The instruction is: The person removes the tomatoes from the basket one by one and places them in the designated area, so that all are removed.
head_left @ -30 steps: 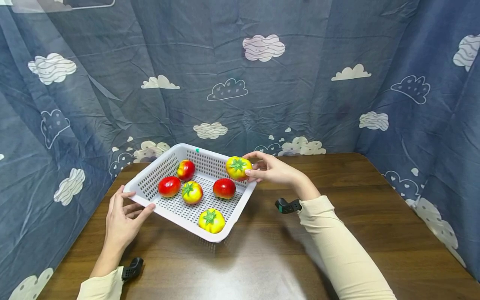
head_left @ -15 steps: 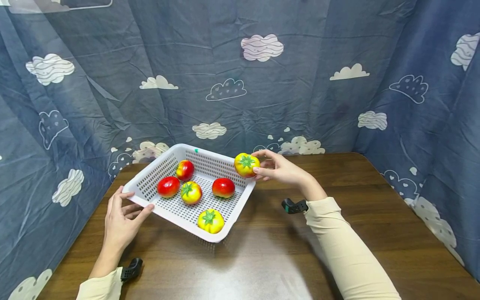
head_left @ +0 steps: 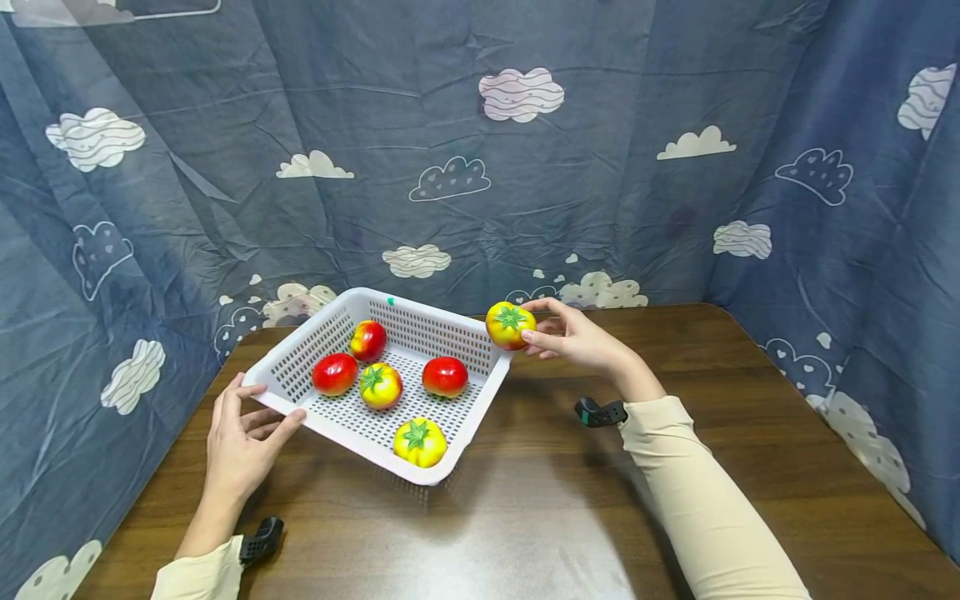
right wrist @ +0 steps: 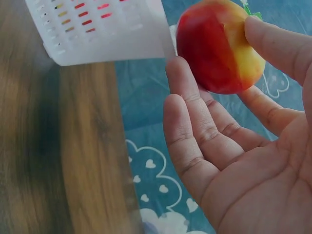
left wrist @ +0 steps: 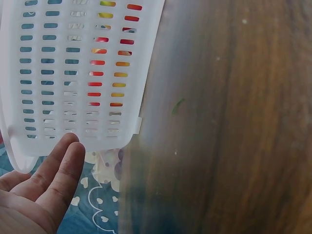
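Note:
A white perforated basket (head_left: 360,442) is held tilted above the table by my left hand (head_left: 242,442), whose thumb and fingers grip its left corner. Inside lie several red and yellow tomato-like fruits, among them a red one (head_left: 446,377) and a yellow one with a green leaf (head_left: 420,442). My right hand (head_left: 581,337) pinches another red-yellow fruit (head_left: 511,326) at the basket's right corner, level with the rim. The right wrist view shows this fruit (right wrist: 219,46) between thumb and fingers, beside the basket wall (right wrist: 117,44). In the left wrist view, fingers (left wrist: 63,170) lie against the basket's end.
Under the basket is a brown wooden table (head_left: 525,500). A blue curtain (head_left: 450,108) with white cloud prints hangs behind it and along both sides. Black wrist devices sit at the left cuff (head_left: 262,540) and the right cuff (head_left: 600,412).
My right hand has moved to the right with its fruit, from over the basket's inside to its right corner. The left hand and the basket have stayed nearly still.

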Action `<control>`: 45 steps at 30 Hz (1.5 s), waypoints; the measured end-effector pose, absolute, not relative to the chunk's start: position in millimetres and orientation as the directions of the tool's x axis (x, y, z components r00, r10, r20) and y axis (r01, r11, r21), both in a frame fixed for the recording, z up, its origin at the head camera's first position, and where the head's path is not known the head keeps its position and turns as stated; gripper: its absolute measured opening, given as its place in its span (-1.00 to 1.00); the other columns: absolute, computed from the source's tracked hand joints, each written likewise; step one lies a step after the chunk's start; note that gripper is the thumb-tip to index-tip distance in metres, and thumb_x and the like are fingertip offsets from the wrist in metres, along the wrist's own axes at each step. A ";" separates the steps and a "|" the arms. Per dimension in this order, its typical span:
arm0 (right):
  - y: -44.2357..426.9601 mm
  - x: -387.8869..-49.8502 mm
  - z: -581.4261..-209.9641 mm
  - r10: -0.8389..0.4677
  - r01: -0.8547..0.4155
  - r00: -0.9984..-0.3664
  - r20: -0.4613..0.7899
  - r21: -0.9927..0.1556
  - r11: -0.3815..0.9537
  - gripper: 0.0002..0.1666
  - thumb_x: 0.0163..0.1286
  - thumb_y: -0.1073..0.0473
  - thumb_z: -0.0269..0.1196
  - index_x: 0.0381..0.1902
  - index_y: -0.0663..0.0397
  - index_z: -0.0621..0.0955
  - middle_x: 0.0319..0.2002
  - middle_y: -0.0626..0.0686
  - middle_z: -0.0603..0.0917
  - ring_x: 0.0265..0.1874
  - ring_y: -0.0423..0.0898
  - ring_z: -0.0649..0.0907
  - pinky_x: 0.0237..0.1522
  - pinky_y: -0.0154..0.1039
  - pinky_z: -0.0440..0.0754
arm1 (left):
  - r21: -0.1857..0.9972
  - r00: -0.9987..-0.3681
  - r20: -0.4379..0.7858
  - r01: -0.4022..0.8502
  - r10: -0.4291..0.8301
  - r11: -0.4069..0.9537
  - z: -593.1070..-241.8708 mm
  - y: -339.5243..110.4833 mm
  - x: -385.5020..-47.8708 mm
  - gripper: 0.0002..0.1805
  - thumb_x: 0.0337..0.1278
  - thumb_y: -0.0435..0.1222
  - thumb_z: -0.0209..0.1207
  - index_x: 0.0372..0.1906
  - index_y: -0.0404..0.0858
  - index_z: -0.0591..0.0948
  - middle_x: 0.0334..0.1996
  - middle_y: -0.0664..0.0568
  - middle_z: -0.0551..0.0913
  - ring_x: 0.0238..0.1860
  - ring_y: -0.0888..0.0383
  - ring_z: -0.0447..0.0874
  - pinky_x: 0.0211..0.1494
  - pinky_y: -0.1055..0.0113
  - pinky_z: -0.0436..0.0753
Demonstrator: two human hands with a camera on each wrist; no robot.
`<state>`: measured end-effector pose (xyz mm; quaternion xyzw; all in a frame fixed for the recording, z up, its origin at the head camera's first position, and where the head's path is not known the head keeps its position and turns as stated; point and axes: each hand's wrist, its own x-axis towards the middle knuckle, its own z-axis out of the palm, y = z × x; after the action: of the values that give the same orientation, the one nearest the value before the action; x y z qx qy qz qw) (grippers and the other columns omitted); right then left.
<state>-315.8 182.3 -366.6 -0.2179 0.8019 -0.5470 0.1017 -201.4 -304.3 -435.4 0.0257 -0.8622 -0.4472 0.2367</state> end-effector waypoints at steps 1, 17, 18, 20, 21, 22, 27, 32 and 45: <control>183.3 -316.0 -367.4 -0.454 -0.234 -0.888 0.074 -0.923 0.306 -0.36 0.61 0.23 0.28 0.52 0.21 0.35 0.12 0.44 0.71 -0.12 -0.05 0.84 -0.05 -0.28 0.82 | 0.783 -0.887 0.384 0.165 -0.256 0.600 -435.5 -304.5 -201.6 -0.21 0.17 -0.25 0.56 0.39 -0.39 0.40 0.67 -0.18 0.15 0.08 -0.37 0.75 -0.13 0.80 0.63; 200.9 -316.9 -375.6 -0.386 -0.206 -0.919 0.076 -0.929 0.307 -0.36 0.63 0.24 0.24 0.52 0.31 0.30 0.05 0.45 0.71 -0.21 -0.20 0.81 -0.09 -0.34 0.81 | 0.783 -0.895 0.365 0.145 -0.258 0.605 -434.6 -306.5 -201.6 -0.19 0.18 -0.22 0.56 0.42 -0.35 0.39 0.68 -0.18 0.13 -0.09 0.27 0.75 -0.12 0.81 0.61; 202.7 -317.3 -377.0 -0.381 -0.202 -0.922 0.074 -0.929 0.309 -0.36 0.63 0.24 0.24 0.52 0.31 0.30 0.05 0.45 0.71 -0.21 -0.20 0.81 -0.09 -0.34 0.81 | 0.785 -0.895 0.364 0.145 -0.257 0.603 -434.7 -306.8 -201.6 -0.19 0.18 -0.22 0.56 0.42 -0.35 0.39 0.68 -0.17 0.13 -0.12 0.40 0.70 -0.11 0.80 0.62; 206.0 -317.8 -380.1 -0.372 -0.195 -0.926 0.070 -0.930 0.311 -0.36 0.64 0.23 0.24 0.52 0.32 0.30 0.05 0.45 0.71 -0.22 -0.20 0.81 -0.10 -0.34 0.81 | 0.787 -0.896 0.364 0.149 -0.255 0.599 -434.9 -307.2 -201.6 -0.19 0.18 -0.22 0.56 0.42 -0.35 0.39 0.68 -0.18 0.13 -0.17 0.60 0.59 -0.11 0.80 0.62; 207.7 -318.1 -381.9 -0.368 -0.191 -0.927 0.067 -0.931 0.310 -0.36 0.63 0.23 0.24 0.51 0.32 0.30 0.05 0.45 0.71 -0.22 -0.20 0.81 -0.09 -0.33 0.81 | 0.788 -0.896 0.364 0.151 -0.255 0.596 -435.0 -307.2 -201.7 -0.19 0.18 -0.22 0.56 0.42 -0.35 0.39 0.68 -0.18 0.13 -0.18 0.66 0.55 -0.11 0.80 0.62; 209.4 -317.8 -383.5 -0.368 -0.189 -0.928 0.067 -0.933 0.307 -0.36 0.63 0.23 0.24 0.51 0.33 0.29 0.05 0.45 0.72 -0.21 -0.19 0.81 -0.10 -0.33 0.81 | 0.789 -0.896 0.365 0.152 -0.254 0.595 -435.0 -307.3 -201.7 -0.19 0.18 -0.22 0.56 0.42 -0.35 0.39 0.68 -0.18 0.13 -0.19 0.69 0.53 -0.11 0.80 0.62; 219.6 -319.5 -395.3 -0.353 -0.147 -0.935 0.038 -0.946 0.288 -0.33 0.63 0.22 0.24 0.52 0.34 0.27 0.04 0.45 0.71 -0.21 -0.17 0.82 -0.10 -0.28 0.83 | 0.800 -0.896 0.361 0.154 -0.260 0.580 -435.1 -307.1 -201.8 -0.18 0.16 -0.25 0.57 0.41 -0.36 0.37 0.68 -0.18 0.13 -0.20 0.71 0.54 -0.12 0.78 0.64; 232.4 -321.6 -410.6 -0.327 -0.093 -0.945 -0.008 -0.952 0.291 -0.30 0.65 0.20 0.23 0.55 0.32 0.23 0.05 0.42 0.70 -0.13 -0.04 0.85 -0.03 -0.18 0.84 | 0.844 -0.900 0.328 0.143 -0.287 0.517 -434.3 -306.9 -201.3 -0.13 0.13 -0.32 0.57 0.42 -0.36 0.29 0.72 -0.10 0.14 -0.20 0.69 0.63 -0.13 0.77 0.65; 255.6 -320.2 -434.1 -0.281 0.019 -0.953 -0.114 -0.947 0.320 -0.22 0.68 0.08 0.21 0.60 0.29 0.14 0.22 0.46 0.63 0.00 0.01 0.84 -0.03 -0.26 0.81 | 0.868 -0.903 0.303 0.129 -0.305 0.480 -433.2 -307.7 -200.2 0.06 0.12 -0.33 0.58 0.66 -0.25 0.23 0.73 -0.01 0.17 -0.17 0.74 0.64 -0.15 0.80 0.63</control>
<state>-320.2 255.6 -434.1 -0.0817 0.8018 -0.5775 0.1300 -200.2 -307.7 -433.2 0.0529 -0.8331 -0.5072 0.2142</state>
